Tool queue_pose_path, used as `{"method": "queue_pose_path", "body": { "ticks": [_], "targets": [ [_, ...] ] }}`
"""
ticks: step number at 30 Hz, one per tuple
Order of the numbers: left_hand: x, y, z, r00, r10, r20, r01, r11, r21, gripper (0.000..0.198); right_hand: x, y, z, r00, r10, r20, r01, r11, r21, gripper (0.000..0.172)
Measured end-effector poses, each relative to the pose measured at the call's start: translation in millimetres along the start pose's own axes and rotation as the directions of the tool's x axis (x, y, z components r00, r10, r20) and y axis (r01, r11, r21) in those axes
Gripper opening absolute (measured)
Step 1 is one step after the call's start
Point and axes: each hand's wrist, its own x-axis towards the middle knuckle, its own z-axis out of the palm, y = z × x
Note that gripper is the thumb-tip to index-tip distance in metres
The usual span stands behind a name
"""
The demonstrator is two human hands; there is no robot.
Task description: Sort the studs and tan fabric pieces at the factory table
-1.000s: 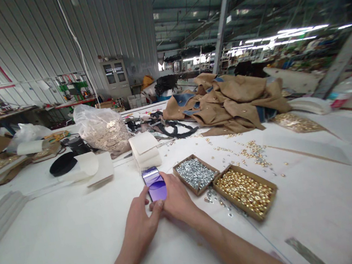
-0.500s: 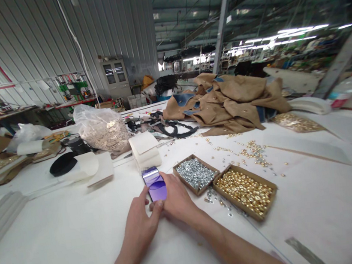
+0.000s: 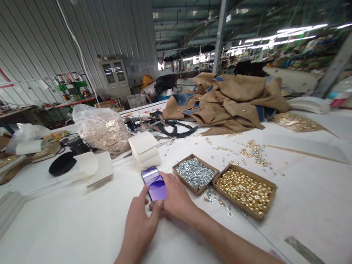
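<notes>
My left hand point(image 3: 139, 225) and my right hand point(image 3: 177, 200) meet around the lower end of a smartphone point(image 3: 154, 183), whose purple screen faces up. Its bottom edge is hidden by my fingers. Just right of my right hand sits a shallow cardboard box of silver washers or eyelets point(image 3: 196, 173). Beyond it lies a second box, filled with gold eyelets point(image 3: 245, 191). Loose gold and silver pieces point(image 3: 252, 151) are scattered on the white table point(image 3: 64, 246) past both boxes. A stack of white card pieces point(image 3: 144, 150) stands just beyond the phone.
A clear plastic bag of pale discs point(image 3: 101, 129) and a black round piece point(image 3: 62, 164) lie at the far left. A heap of tan coat fabric with blue lining point(image 3: 224, 102) rises at the back. Racks, shelves and a cabinet stand beyond the table.
My hands and the phone keep the same grip. The whole view has shifted very slightly.
</notes>
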Motion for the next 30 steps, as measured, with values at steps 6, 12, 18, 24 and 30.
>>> {"method": "queue_pose_path", "body": {
  "ticks": [6,12,18,24,30],
  "targets": [
    [0.1,0.5,-0.1,1.000,-0.006,0.005,0.006,1.000,0.007,0.080,0.2,-1.2,-1.5,1.000,0.006,0.000,-0.006,1.000,0.005,0.100],
    [0.4,1.2,0.1,1.000,-0.010,0.003,0.010,1.000,0.005,0.081,0.3,-0.8,-2.1,1.000,-0.009,-0.002,0.009,1.000,0.013,0.101],
    [0.4,1.0,0.4,1.000,-0.013,0.006,0.013,1.000,0.005,0.080,-0.1,0.3,-0.7,1.000,-0.006,-0.003,0.006,1.000,0.011,0.103],
    [-0.4,0.6,0.9,1.000,-0.005,0.003,0.005,1.000,-0.001,0.079,-0.4,-0.6,-1.8,1.000,-0.013,0.004,0.013,1.000,0.009,0.100],
    [0.0,-1.0,1.7,1.000,-0.001,0.004,0.001,1.000,-0.004,0.079,-0.6,-1.2,-2.6,1.000,-0.012,0.006,0.011,1.000,0.006,0.098]
  ]
}}
